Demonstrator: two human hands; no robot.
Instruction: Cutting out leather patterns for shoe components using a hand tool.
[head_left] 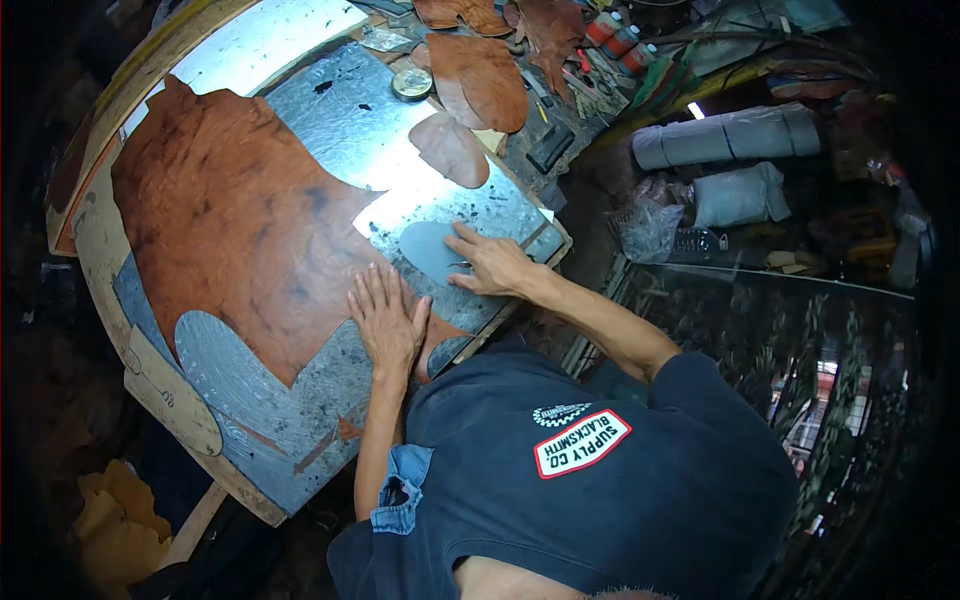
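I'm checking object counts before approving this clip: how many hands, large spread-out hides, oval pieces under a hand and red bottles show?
Hands (left hand, right hand): 2
Large brown leather hide: 1
Grey oval piece under the right hand: 1
Red bottles: 3
Total: 7

Reddish-brown leather hide (pixel 230 230) mottled with dark streaks, plain grey oval piece (pixel 424 249), black-speckled grey tabletop (pixel 335 385), navy shirt (pixel 650 510)

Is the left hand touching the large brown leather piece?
Touching: the head view shows the left hand flat, its spread fingers lying on the large brown leather piece.
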